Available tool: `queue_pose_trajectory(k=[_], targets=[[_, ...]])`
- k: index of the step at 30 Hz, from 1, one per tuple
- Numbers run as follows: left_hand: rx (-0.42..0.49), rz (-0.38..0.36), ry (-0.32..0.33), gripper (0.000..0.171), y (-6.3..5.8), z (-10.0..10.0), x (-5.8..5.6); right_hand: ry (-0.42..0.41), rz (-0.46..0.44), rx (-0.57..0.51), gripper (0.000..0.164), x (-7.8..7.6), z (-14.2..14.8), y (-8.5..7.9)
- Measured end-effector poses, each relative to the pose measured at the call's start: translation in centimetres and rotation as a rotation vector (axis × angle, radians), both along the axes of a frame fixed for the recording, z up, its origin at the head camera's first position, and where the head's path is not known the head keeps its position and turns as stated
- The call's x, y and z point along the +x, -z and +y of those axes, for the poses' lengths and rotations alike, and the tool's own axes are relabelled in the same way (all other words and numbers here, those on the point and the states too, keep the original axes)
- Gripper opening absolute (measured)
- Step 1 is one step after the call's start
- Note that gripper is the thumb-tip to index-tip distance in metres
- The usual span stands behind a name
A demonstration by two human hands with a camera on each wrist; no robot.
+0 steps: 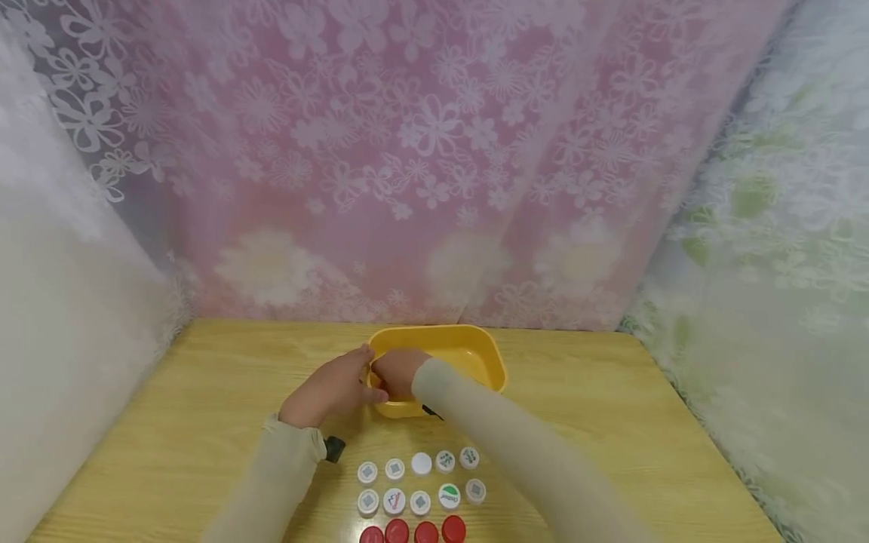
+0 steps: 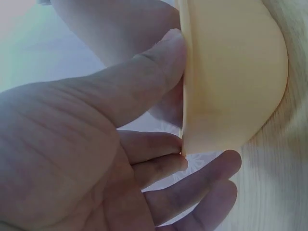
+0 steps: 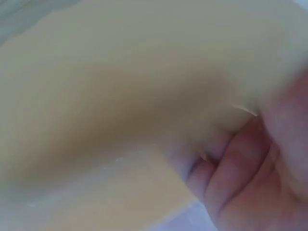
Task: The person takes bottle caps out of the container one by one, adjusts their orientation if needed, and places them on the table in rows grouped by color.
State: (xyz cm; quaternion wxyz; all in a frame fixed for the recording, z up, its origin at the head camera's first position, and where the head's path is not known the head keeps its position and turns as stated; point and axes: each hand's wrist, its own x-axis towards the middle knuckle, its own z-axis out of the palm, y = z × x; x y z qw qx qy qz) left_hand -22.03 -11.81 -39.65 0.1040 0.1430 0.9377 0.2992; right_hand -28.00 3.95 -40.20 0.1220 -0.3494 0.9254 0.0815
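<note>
A yellow plastic basin [image 1: 478,360] stands on the wooden table. My left hand [image 1: 333,388] is at its left end. In the left wrist view the thumb and two fingertips of the left hand [image 2: 91,139] touch the basin's rim [image 2: 186,96], spread apart along it, while the other two fingers extend past it. My right hand [image 1: 400,371] reaches down inside the basin, at the left end. The right wrist view is blurred; fingers of the right hand [image 3: 245,168] are bent near the basin wall [image 3: 144,187]. Whether they hold anything is hidden.
In front of the basin, white bottle caps [image 1: 421,463] lie in two rows, some with printed tops. Several red caps [image 1: 425,532] form a row nearer the person. Floral curtains [image 1: 421,151] hang behind and at both sides of the table [image 1: 237,392].
</note>
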Motion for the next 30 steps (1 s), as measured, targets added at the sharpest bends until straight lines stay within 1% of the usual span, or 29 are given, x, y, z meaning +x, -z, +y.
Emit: queue_pose_trajectory(k=[3, 5, 7, 9, 10, 12, 15, 18, 20, 23, 25, 28, 30], targets=[[-0.031, -0.006, -0.004, 0.091, -0.4, -0.3, -0.5, -0.016, 0.018, -0.074, 0.014, -0.7, 1.0, -1.6], [-0.045, -0.004, 0.002, 0.091, -0.6, -0.3, -0.7, -0.004, 0.02, -0.16, 0.017, -0.1, 2.2, -3.5], [-0.041, -0.007, 0.003, 0.09, -0.7, -0.2, -0.7, 0.004, 0.018, -0.237, 0.018, 1.6, 4.0, -5.4], [-0.036, -0.013, 0.0, 0.09, -0.8, 0.0, -0.6, -0.006, 0.031, -0.301, 0.02, 4.1, 6.2, -6.4], [-0.04, -0.019, -0.001, 0.09, -0.8, 0.1, -0.5, -0.011, 0.022, -0.319, 0.021, 5.5, 7.3, -6.7], [-0.046, -0.031, -0.001, 0.09, -0.7, 0.1, -0.4, -0.033, -0.002, -0.349, 0.024, 8.4, 9.8, -6.3], [-0.051, -0.041, 0.007, 0.09, -0.6, 0.2, -0.2, -0.067, -0.059, -0.392, 0.026, 12.3, 13.4, -4.8], [-0.044, -0.047, 0.006, 0.09, -0.5, 0.1, 0.0, -0.116, -0.057, -0.43, 0.019, 15.2, 16.1, -2.8], [-0.038, -0.05, 0.006, 0.09, -0.5, 0.1, 0.0, -0.113, -0.071, -0.441, 0.014, 16.9, 17.3, -1.6], [-0.039, -0.046, 0.008, 0.09, -0.6, 0.1, 0.0, -0.07, -0.125, -0.418, 0.008, 18.8, 18.3, 0.0], [-0.037, -0.042, 0.005, 0.089, -0.6, 0.1, 0.1, -0.019, -0.192, -0.396, 0.008, 19.6, 18.6, 0.8], [-0.03, -0.038, 0.001, 0.089, -0.7, 0.1, 0.2, 0.021, -0.215, -0.392, 0.011, 20.2, 18.9, 1.7], [-0.022, -0.048, -0.003, 0.089, -0.6, 0.0, 0.3, 0.042, -0.221, -0.425, 0.013, 20.3, 19.0, 2.0]])
